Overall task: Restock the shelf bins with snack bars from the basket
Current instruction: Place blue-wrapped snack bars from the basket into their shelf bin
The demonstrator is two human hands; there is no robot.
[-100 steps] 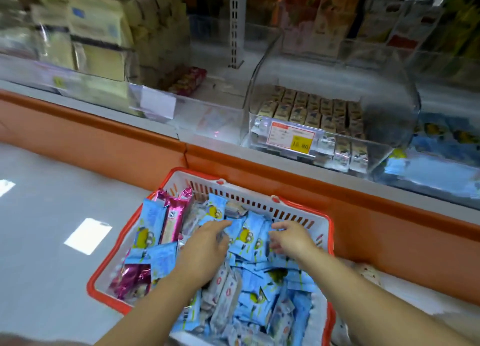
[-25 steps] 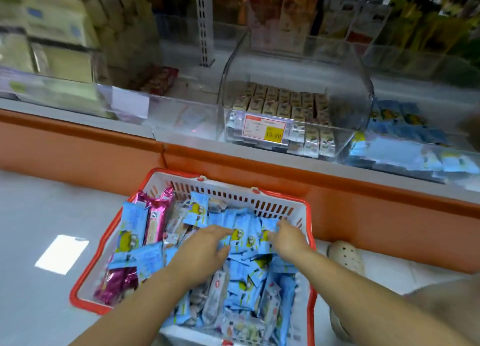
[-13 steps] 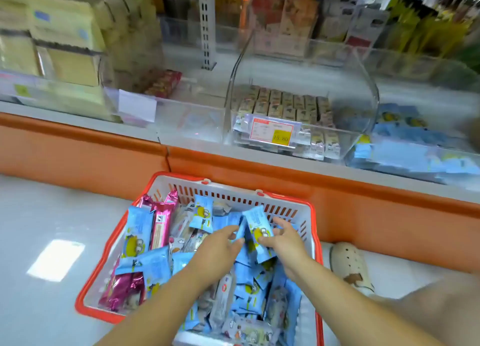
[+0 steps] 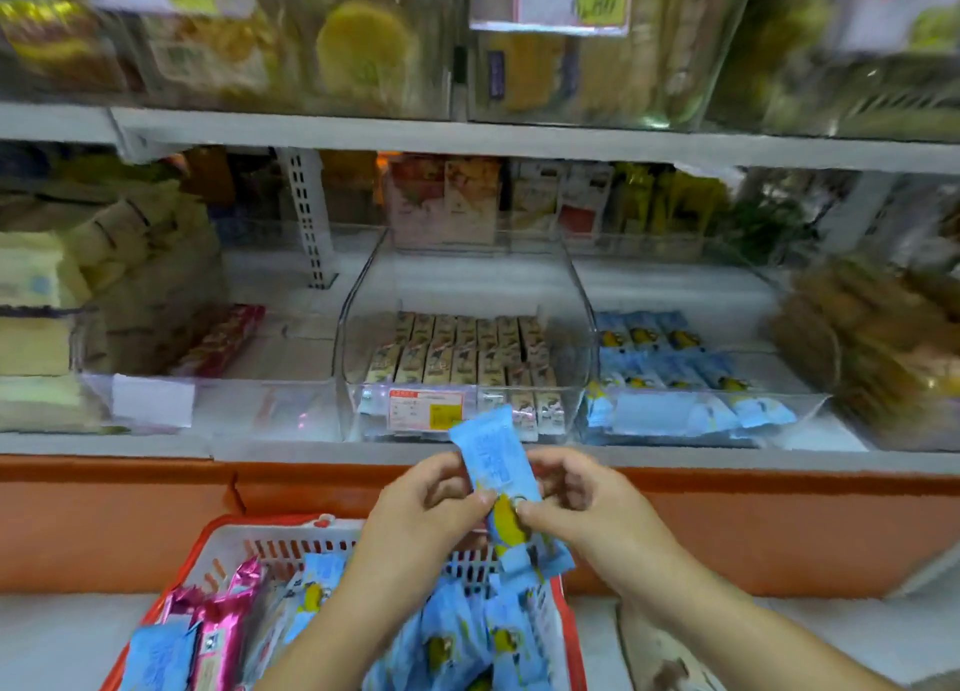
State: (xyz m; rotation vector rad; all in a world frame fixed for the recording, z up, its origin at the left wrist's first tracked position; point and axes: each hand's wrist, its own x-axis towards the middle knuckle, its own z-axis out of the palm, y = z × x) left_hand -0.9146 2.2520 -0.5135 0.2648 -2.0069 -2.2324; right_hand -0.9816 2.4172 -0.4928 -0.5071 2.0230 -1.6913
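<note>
The left hand (image 4: 431, 503) and the right hand (image 4: 576, 503) meet above the basket, fingers curled, and together pinch a small bunch of blue snack bars (image 4: 491, 456). Thumb and forefinger of each hand close on the wrappers near the middle of the bunch. 1 bar stands upright above the fingers and at least 1 more hangs below; the exact count is blurred.

The bars look light, in thin, glossy film that probably slides easily, so a loose stack may fan out or slip. The filling likely gives them some stiffness along their length, while the crimped ends are floppy. Holding across the flat middle, with several faces squared together, seems safer than pinching an end seal.

Directly below, the red-rimmed basket (image 4: 218, 532) holds many more blue bars, with pink-wrapped bars (image 4: 223, 633) at its left side. It sits on the floor against the orange base panel (image 4: 104, 514) of the shelving.

Beyond the hands, on the lowest shelf, a clear middle bin (image 4: 358, 295) carries rows of beige bars behind a price label (image 4: 426, 410). Just beside it to the right, the right bin (image 4: 779, 373) holds matching blue bars in loose rows and looks like the destination. The held bunch is near it but not yet over it.
</note>
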